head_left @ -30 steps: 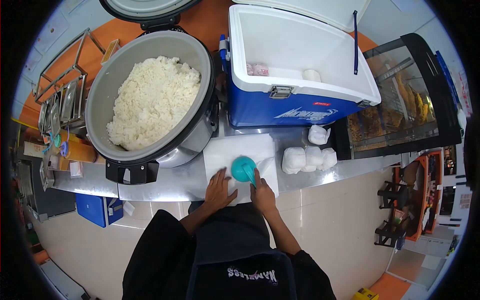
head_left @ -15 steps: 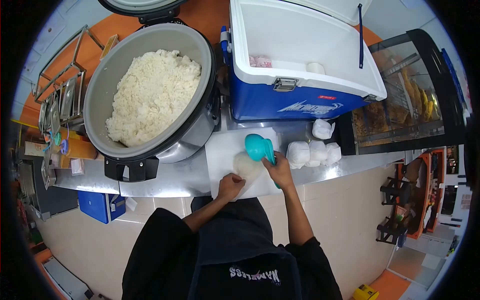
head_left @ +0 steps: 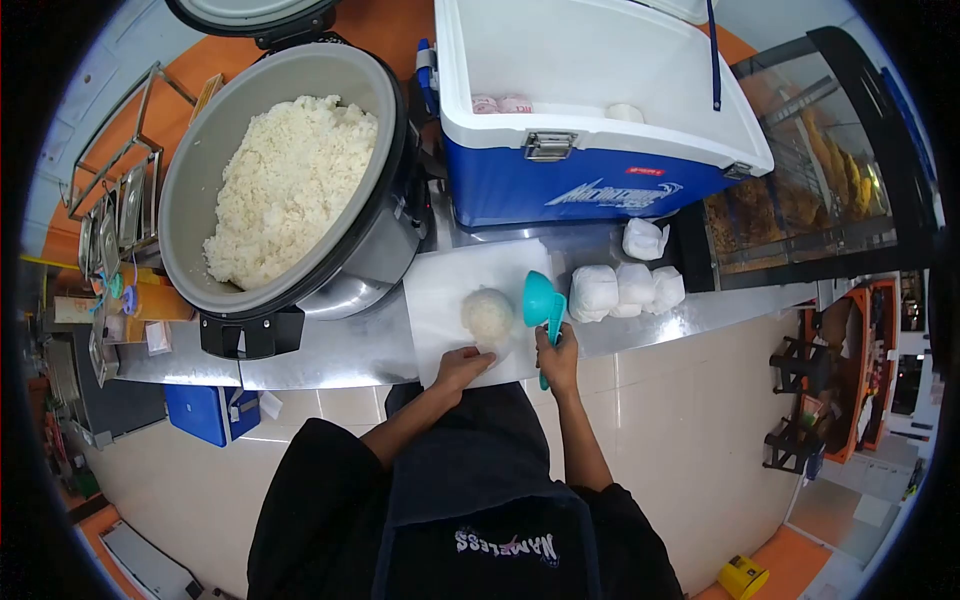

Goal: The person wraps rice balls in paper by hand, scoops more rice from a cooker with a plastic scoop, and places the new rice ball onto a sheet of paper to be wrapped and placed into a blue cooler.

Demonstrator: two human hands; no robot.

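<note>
A rounded mound of cooked rice (head_left: 488, 316) sits on white wrapping paper (head_left: 440, 290) on the steel counter. My left hand (head_left: 464, 369) is at the near side of the paper, its fingers closed on the paper just below the mound. In my right hand (head_left: 558, 358) is the handle of a teal rice scoop (head_left: 540, 300), held upright to the right of the mound. Several white paper-wrapped bundles (head_left: 595, 292) stand right of the scoop. A large cooker pot (head_left: 180, 215), lid raised, holds a big heap of rice (head_left: 295, 180) at the left.
An open blue and white cooler box (head_left: 500, 185) stands behind the paper, with a few wrapped items inside. A glass food display case (head_left: 800, 160) is at the right. Sauce bottles (head_left: 160, 298) and a metal rack (head_left: 125, 200) are left of the cooker.
The scoop has moved off the rice to the right and turned, and the mound now shows fully as a dome. My left hand stays by the mound. The view has shifted slightly.
</note>
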